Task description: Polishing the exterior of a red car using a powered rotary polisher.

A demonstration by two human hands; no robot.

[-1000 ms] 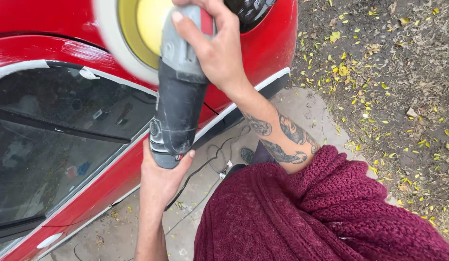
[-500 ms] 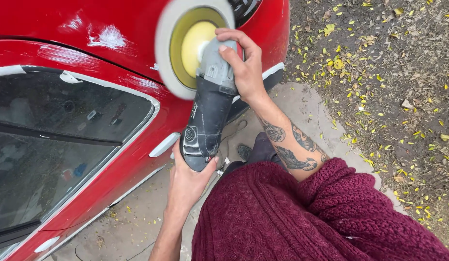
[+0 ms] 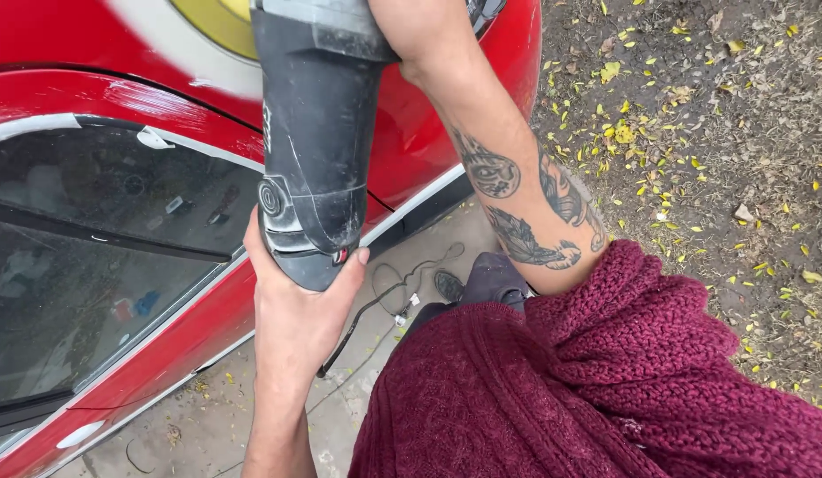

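Looking down past our maroon knit sweater (image 3: 606, 389), we are gripping a grey polisher (image 3: 314, 150) with both hands. Our left hand (image 3: 296, 310) is cupping the tool's rear end from below, fingers wrapped around the butt. Our right hand (image 3: 411, 26) is lying over the head end at the top edge, mostly cut off, so we cannot tell how its fingers are closing. The polisher's long axis is running straight away from us, rear end nearest, its yellow pad with white rim (image 3: 207, 26) farthest and lying against the red car body (image 3: 92, 97). The left hand is the nearer one. A dark car window (image 3: 92, 257) is sitting to the left, a black cord (image 3: 384, 301) is trailing over concrete (image 3: 190, 416), and leaf-strewn dirt (image 3: 721, 133) is spreading to the right.
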